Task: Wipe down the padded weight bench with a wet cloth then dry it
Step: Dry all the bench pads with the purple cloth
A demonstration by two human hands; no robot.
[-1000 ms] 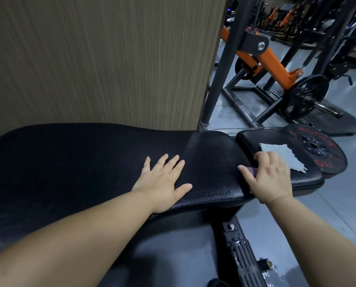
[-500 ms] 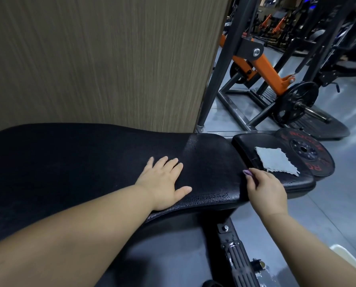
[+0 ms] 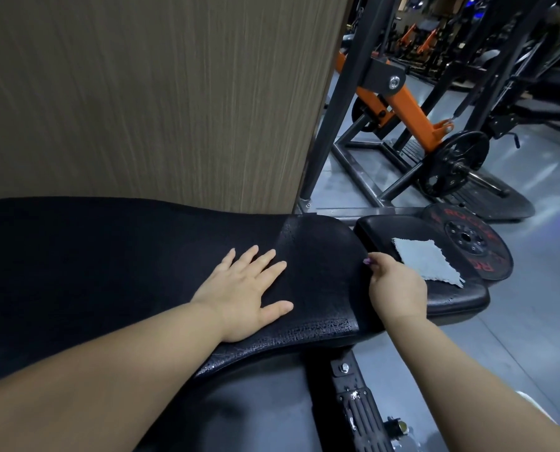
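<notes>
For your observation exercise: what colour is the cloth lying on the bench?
The cloth is light grey, seen best in the head view.

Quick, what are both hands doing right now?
Left hand: open, flat on the bench pad.
Right hand: curled up by the pad's edge, a purple bit peeking out; cannot tell if it holds anything.

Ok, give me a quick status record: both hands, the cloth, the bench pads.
left hand: flat, palm down on long pad
right hand: fingers curled at long pad's end; purple bit at fingertips, unclear what
grey cloth: spread on short pad, not held
weight plate: beyond short pad, red lettering
</notes>
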